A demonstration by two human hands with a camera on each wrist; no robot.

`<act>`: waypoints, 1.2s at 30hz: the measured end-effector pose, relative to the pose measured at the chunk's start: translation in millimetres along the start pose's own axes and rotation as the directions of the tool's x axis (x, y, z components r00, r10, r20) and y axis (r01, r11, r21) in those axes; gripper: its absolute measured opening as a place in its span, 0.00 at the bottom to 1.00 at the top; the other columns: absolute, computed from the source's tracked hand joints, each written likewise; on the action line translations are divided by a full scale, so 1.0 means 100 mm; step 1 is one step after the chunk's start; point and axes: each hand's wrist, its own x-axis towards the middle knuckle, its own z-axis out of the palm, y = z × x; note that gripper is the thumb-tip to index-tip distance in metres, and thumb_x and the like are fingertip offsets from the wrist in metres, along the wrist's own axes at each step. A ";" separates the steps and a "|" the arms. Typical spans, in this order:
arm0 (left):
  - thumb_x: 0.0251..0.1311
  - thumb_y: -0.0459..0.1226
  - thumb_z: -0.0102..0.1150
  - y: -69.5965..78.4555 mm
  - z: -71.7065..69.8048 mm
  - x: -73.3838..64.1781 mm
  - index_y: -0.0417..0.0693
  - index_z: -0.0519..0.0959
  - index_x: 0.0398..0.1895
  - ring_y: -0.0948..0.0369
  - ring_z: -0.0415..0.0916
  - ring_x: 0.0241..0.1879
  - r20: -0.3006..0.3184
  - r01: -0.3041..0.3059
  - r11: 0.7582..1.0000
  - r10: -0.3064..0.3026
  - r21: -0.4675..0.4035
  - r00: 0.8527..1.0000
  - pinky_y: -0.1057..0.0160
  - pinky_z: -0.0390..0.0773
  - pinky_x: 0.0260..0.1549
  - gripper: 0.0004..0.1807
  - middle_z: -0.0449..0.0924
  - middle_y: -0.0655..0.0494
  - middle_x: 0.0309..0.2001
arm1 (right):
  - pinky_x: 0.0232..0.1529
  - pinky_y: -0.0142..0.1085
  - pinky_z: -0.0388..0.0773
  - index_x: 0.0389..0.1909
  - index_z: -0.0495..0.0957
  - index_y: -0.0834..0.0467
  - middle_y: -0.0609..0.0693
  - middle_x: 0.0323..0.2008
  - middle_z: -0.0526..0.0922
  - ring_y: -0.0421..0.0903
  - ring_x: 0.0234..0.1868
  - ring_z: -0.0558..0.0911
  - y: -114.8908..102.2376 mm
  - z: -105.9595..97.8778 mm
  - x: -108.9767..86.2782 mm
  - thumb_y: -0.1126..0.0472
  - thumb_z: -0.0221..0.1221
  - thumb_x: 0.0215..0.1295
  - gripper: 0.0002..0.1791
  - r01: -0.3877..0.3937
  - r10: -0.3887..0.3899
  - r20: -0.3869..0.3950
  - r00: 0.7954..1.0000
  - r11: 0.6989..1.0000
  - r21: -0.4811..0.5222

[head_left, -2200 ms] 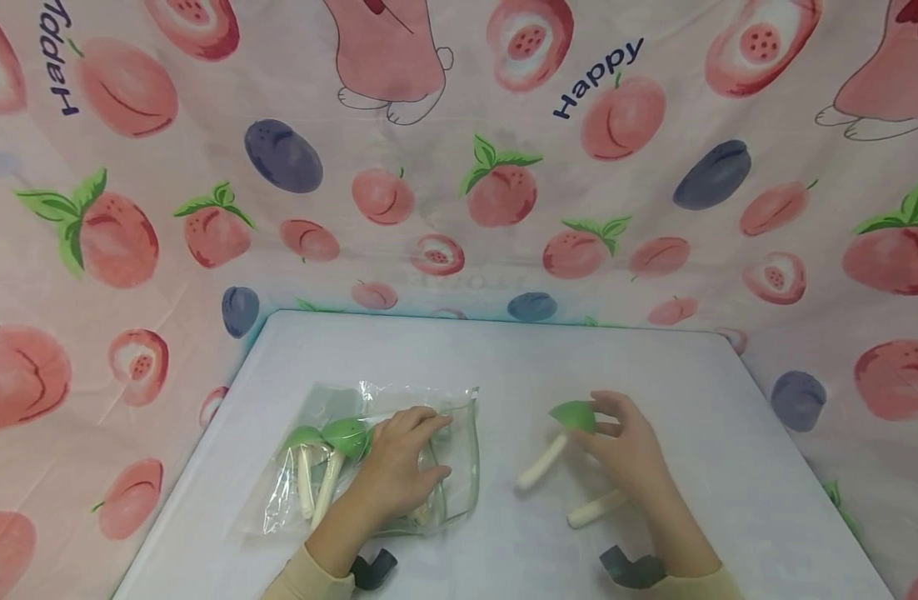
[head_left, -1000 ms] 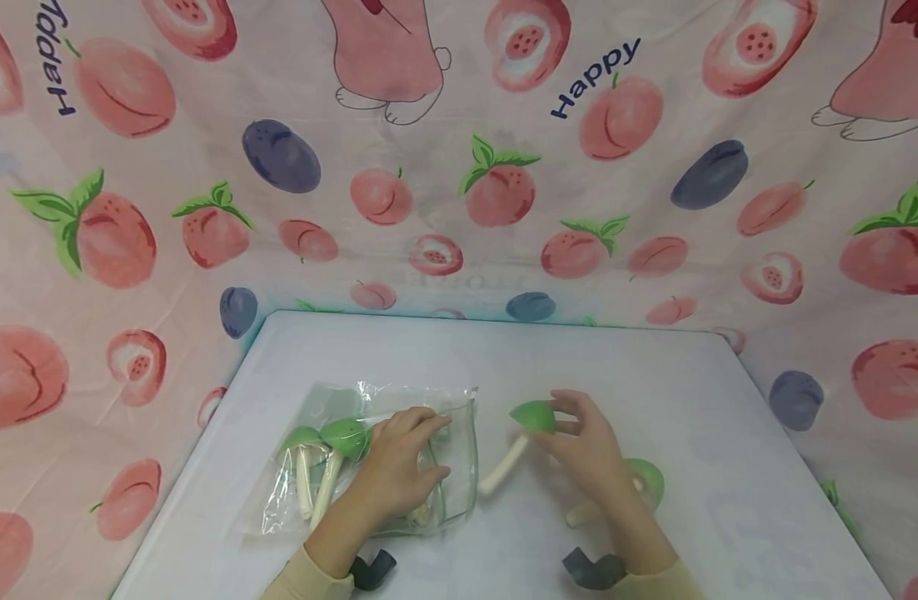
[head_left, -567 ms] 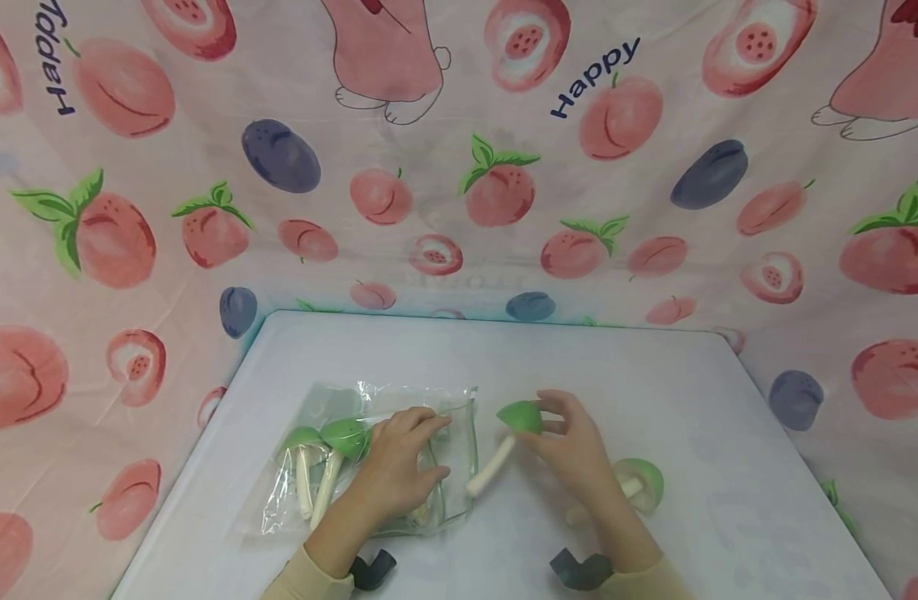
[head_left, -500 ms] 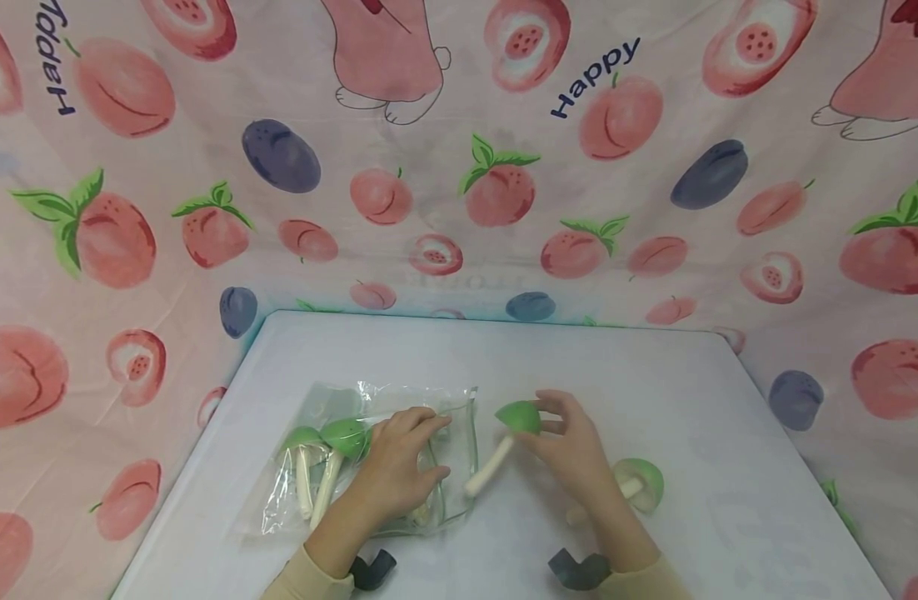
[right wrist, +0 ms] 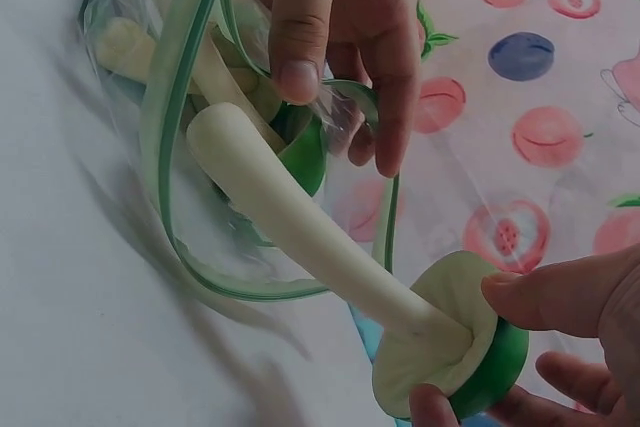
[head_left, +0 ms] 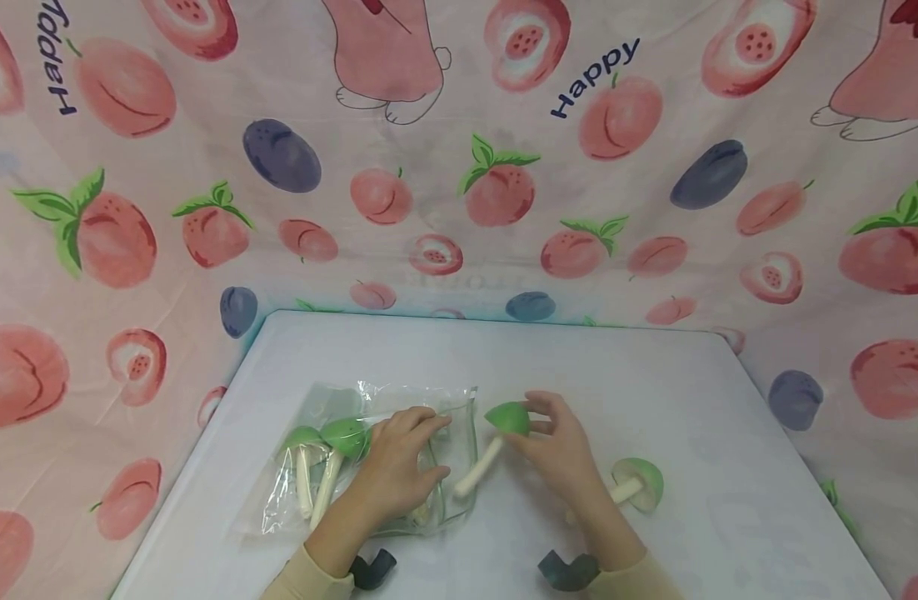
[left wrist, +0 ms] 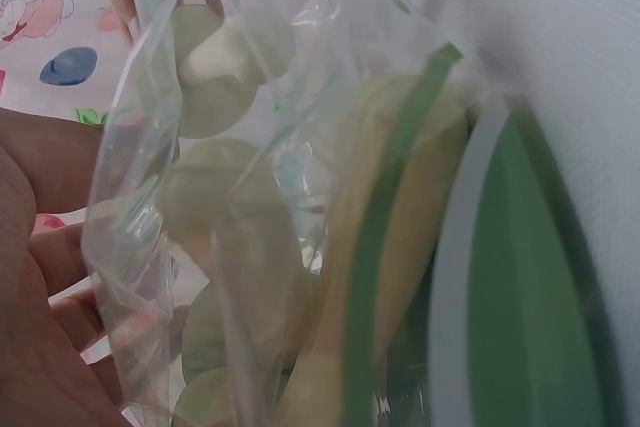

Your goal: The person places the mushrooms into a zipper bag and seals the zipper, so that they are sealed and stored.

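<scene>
My left hand (head_left: 399,467) rests on a clear zip bag (head_left: 465,450), its fingers extended and thumb apart. Inside the bag lie several green-capped mushrooms (head_left: 345,436) with pale stems, partly hidden beneath that hand. My right hand (head_left: 562,454) pinches another mushroom (head_left: 506,417) by the cap, its stem slanting down-left to the bag's mouth. In the right wrist view, the held mushroom's stem (right wrist: 300,217) overlaps the green zip rim (right wrist: 160,147); whether its tip has passed inside, I cannot tell. Through the left wrist view, the bag's mouth stands partly apart beside my left palm (left wrist: 40,317).
One more green-capped mushroom (head_left: 646,485) lies on the white table (head_left: 729,433), its stem partly behind my right wrist. Black curved pieces (head_left: 372,569) sit by both wrists. A pink fruit-print cloth (head_left: 444,150) hangs behind the table and at its sides.
My right hand has carried the mushroom leftward to the bag's mouth. The mushroom lying on the table has come into view behind that arm. My left hand and the bag stay put.
</scene>
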 end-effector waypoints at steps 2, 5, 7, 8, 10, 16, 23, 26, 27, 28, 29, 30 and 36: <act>0.51 0.43 0.84 0.00 0.00 0.00 0.56 0.82 0.68 0.50 0.77 0.66 -0.001 -0.001 1.000 0.001 0.004 1.000 0.42 0.72 0.65 0.37 0.81 0.56 0.63 | 0.57 0.50 0.88 0.74 0.72 0.48 0.52 0.70 0.80 0.59 0.66 0.83 0.00 0.03 0.00 0.58 0.77 0.60 0.41 -0.010 0.010 0.000 1.000 1.000 0.002; 0.51 0.43 0.84 0.00 0.00 0.00 0.57 0.82 0.68 0.51 0.77 0.65 0.000 -0.003 1.000 0.003 0.008 1.000 0.42 0.72 0.65 0.38 0.81 0.57 0.63 | 0.58 0.50 0.87 0.74 0.72 0.49 0.52 0.70 0.80 0.59 0.67 0.83 0.00 0.06 0.01 0.58 0.78 0.60 0.41 -0.012 0.012 0.001 1.000 1.000 0.010; 0.51 0.43 0.84 -0.01 0.00 0.00 0.57 0.81 0.68 0.51 0.77 0.66 0.004 -0.002 1.000 0.002 0.007 1.000 0.42 0.72 0.65 0.38 0.81 0.57 0.63 | 0.59 0.50 0.87 0.74 0.72 0.50 0.51 0.70 0.80 0.58 0.67 0.83 0.02 0.09 0.01 0.58 0.78 0.60 0.41 -0.011 0.011 0.002 1.000 1.000 0.012; 0.51 0.43 0.84 -0.01 0.00 0.00 0.57 0.81 0.68 0.51 0.77 0.66 0.003 -0.002 1.000 0.002 0.009 1.000 0.42 0.72 0.65 0.38 0.81 0.57 0.63 | 0.59 0.50 0.87 0.74 0.72 0.50 0.51 0.70 0.80 0.58 0.67 0.83 0.02 0.10 0.02 0.58 0.78 0.60 0.41 -0.008 0.008 0.002 1.000 1.000 0.014; 0.51 0.43 0.84 0.00 0.00 0.00 0.57 0.81 0.68 0.51 0.77 0.66 0.003 -0.001 1.000 0.001 0.012 1.000 0.42 0.72 0.65 0.38 0.81 0.57 0.63 | 0.59 0.50 0.87 0.73 0.72 0.51 0.52 0.70 0.81 0.58 0.66 0.84 0.03 0.13 0.02 0.59 0.78 0.60 0.41 0.000 0.000 0.001 1.000 1.000 0.017; 0.51 0.43 0.84 0.01 0.00 0.01 0.57 0.81 0.68 0.51 0.77 0.66 -0.002 0.001 1.000 -0.001 0.023 1.000 0.42 0.72 0.65 0.38 0.81 0.57 0.63 | 0.57 0.51 0.88 0.72 0.73 0.52 0.53 0.69 0.81 0.59 0.65 0.84 0.05 0.20 0.01 0.59 0.78 0.60 0.40 0.025 -0.025 -0.010 1.000 1.000 0.012; 0.50 0.43 0.84 0.00 0.01 0.01 0.57 0.82 0.68 0.52 0.77 0.66 -0.006 0.000 1.000 0.000 0.024 1.000 0.43 0.72 0.65 0.38 0.81 0.57 0.63 | 0.56 0.50 0.89 0.72 0.74 0.51 0.53 0.69 0.81 0.59 0.65 0.85 0.04 0.29 -0.01 0.58 0.78 0.60 0.39 0.039 -0.039 -0.012 0.999 0.999 0.012; 0.50 0.43 0.84 0.00 0.01 0.01 0.57 0.82 0.67 0.52 0.77 0.65 -0.009 -0.001 1.000 0.002 0.024 1.000 0.42 0.72 0.64 0.37 0.81 0.57 0.63 | 0.55 0.50 0.89 0.72 0.74 0.52 0.53 0.69 0.81 0.59 0.65 0.85 0.05 0.31 -0.01 0.58 0.78 0.60 0.39 0.046 -0.046 -0.008 0.999 0.999 0.019; 0.50 0.43 0.84 0.00 0.01 0.01 0.57 0.82 0.67 0.52 0.77 0.65 -0.008 -0.001 1.000 0.002 0.024 1.000 0.42 0.72 0.65 0.37 0.81 0.57 0.63 | 0.55 0.49 0.89 0.72 0.74 0.52 0.53 0.69 0.81 0.58 0.64 0.85 0.05 0.31 -0.01 0.58 0.78 0.60 0.39 0.049 -0.049 -0.006 0.999 0.999 0.019; 0.50 0.43 0.84 0.00 0.01 0.00 0.57 0.82 0.67 0.52 0.77 0.65 -0.009 -0.001 1.000 0.001 0.023 1.000 0.42 0.72 0.65 0.37 0.81 0.57 0.63 | 0.55 0.49 0.89 0.71 0.74 0.52 0.53 0.69 0.82 0.58 0.64 0.85 0.05 0.32 -0.01 0.59 0.78 0.60 0.39 0.050 -0.050 -0.006 0.999 0.999 0.021; 0.50 0.43 0.84 0.00 0.01 0.01 0.57 0.82 0.67 0.52 0.77 0.65 -0.009 -0.001 1.000 0.002 0.024 1.000 0.42 0.72 0.65 0.37 0.81 0.57 0.63 | 0.55 0.49 0.89 0.71 0.74 0.52 0.53 0.69 0.82 0.58 0.64 0.85 0.05 0.32 -0.01 0.59 0.78 0.60 0.39 0.053 -0.053 -0.005 0.999 0.998 0.022; 0.50 0.43 0.84 0.00 0.01 0.00 0.57 0.82 0.67 0.52 0.77 0.65 -0.008 -0.001 1.000 0.001 0.023 1.000 0.42 0.72 0.65 0.38 0.81 0.57 0.63 | 0.55 0.49 0.89 0.71 0.74 0.52 0.53 0.69 0.82 0.59 0.64 0.85 0.05 0.32 -0.01 0.60 0.78 0.60 0.38 0.056 -0.056 -0.004 0.998 0.998 0.024; 0.50 0.43 0.84 0.00 0.00 0.01 0.57 0.82 0.67 0.51 0.78 0.65 -0.009 0.000 1.000 0.000 0.023 1.000 0.42 0.72 0.64 0.37 0.81 0.57 0.63 | 0.55 0.49 0.89 0.71 0.74 0.52 0.53 0.69 0.82 0.59 0.65 0.85 0.03 0.33 -0.03 0.60 0.78 0.60 0.39 0.062 -0.062 -0.005 0.998 0.998 0.023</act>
